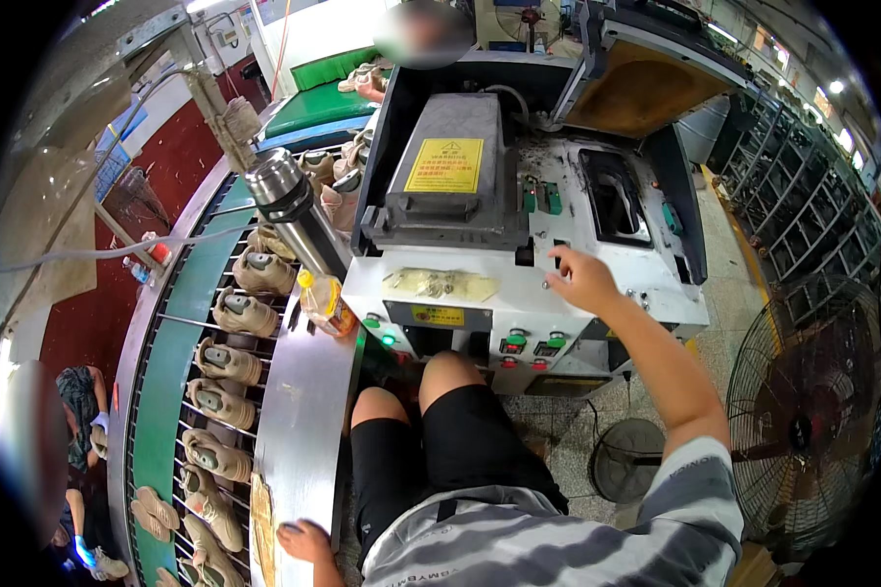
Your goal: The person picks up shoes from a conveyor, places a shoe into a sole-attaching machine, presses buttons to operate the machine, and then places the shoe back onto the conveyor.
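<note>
My right hand hovers at the front edge of a white machine, fingers bent and apart, with nothing seen in them. On the machine's right side is a dark-framed opening below a raised lid; on its left side sits a lowered grey cover with a yellow label. Low at the left, my left hand is curled over the metal tabletop. A small dark patch shows at its fingertips, too small to name. Beside it lies a worn tan strip.
Several beige shoes stand on a rack along a green conveyor belt. A steel thermos and a yellow-capped bottle stand by the machine. To the right are a large fan and metal racks. People work at left and far end.
</note>
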`<state>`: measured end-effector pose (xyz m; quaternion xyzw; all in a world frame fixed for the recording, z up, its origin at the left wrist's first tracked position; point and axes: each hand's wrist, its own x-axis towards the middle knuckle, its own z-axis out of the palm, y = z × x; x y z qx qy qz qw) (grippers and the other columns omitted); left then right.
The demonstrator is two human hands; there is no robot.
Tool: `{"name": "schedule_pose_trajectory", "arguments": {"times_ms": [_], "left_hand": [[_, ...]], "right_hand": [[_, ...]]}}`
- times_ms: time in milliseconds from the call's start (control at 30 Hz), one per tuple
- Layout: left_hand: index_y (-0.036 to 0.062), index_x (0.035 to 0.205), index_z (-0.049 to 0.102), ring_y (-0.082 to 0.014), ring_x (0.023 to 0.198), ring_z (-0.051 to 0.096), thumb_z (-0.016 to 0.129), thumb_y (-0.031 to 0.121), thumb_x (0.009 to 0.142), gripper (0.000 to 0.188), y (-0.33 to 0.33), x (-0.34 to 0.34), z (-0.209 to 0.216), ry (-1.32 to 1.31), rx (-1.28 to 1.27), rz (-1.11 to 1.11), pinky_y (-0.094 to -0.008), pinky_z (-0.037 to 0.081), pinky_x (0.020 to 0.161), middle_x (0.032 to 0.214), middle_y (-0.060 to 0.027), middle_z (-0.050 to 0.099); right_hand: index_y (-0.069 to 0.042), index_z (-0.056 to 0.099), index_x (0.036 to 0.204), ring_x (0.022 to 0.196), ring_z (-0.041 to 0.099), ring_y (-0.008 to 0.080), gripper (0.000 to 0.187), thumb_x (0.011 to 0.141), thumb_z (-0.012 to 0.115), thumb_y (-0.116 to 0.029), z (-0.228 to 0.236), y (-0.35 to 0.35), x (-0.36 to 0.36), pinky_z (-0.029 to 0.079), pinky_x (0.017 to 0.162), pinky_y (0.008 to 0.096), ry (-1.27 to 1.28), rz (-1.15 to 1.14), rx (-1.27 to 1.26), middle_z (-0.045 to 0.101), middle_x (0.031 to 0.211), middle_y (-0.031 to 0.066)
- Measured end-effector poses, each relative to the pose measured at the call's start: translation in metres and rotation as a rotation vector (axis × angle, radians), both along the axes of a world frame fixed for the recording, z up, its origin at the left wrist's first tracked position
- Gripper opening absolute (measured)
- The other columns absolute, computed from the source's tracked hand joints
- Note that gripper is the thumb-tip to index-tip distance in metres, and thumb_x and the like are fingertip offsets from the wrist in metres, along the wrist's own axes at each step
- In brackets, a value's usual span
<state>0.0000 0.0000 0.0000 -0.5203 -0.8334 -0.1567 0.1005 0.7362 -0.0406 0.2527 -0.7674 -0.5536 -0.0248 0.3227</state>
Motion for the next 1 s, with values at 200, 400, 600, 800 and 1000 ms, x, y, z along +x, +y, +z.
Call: {"name": "schedule_pose_trajectory", "arguments": {"times_ms": [200,400,600,800,1000], "left_hand": [[-0.0048,0.109,0.054,-0.0423,0.102,0.054,0.056,0.024,0.086,0.037,-0.012,0.040,0.023,-0.067,0.045,0.116,-0.0484,0.042,0.090,0.109,-0.0249,0.057],[-0.0086,0.076,0.055,-0.0463,0.072,0.056,0.056,0.022,0.075,0.031,0.005,0.054,0.032,-0.026,0.067,0.047,-0.0555,0.043,0.067,0.075,-0.0291,0.057],[-0.0020,0.086,0.056,-0.0453,0.081,0.052,0.055,0.035,0.078,0.038,-0.013,0.024,0.018,0.019,-0.083,-0.032,-0.0575,0.042,0.072,0.085,-0.0255,0.052],[-0.0008,0.093,0.056,-0.0447,0.087,0.051,0.053,0.039,0.082,0.041,-0.020,0.032,0.016,-0.120,-0.035,0.099,-0.0568,0.042,0.078,0.092,-0.0251,0.052],[-0.0048,0.111,0.055,-0.0436,0.099,0.052,0.054,0.023,0.085,0.038,-0.017,0.034,0.009,-0.081,0.014,0.120,-0.0504,0.041,0.088,0.106,-0.0254,0.056]], "right_hand": [[-0.011,0.062,0.094,0.066,0.062,0.0295,0.025,0.076,0.070,-0.027,-0.053,0.035,0.037,0.049,0.058,0.0416,-0.146,0.187,-0.062,0.062,0.069,0.0071],[-0.009,0.053,0.081,0.056,0.059,0.0264,0.018,0.072,0.069,-0.015,-0.045,0.037,0.038,0.046,0.051,0.0371,-0.129,0.251,-0.165,0.057,0.062,0.0053],[-0.009,0.052,0.079,0.056,0.058,0.0266,0.017,0.072,0.067,-0.013,-0.042,0.038,0.044,0.046,0.052,0.0375,-0.128,0.260,-0.308,0.057,0.063,0.0055],[-0.009,0.052,0.077,0.055,0.058,0.0265,0.017,0.071,0.068,-0.012,-0.043,0.040,0.050,0.046,0.051,0.0380,-0.100,0.271,-0.243,0.056,0.062,0.0057],[-0.008,0.054,0.075,0.055,0.058,0.0261,0.016,0.071,0.069,-0.011,-0.045,0.041,0.048,0.046,0.050,0.0376,-0.088,0.281,-0.098,0.057,0.060,0.0060]]}}
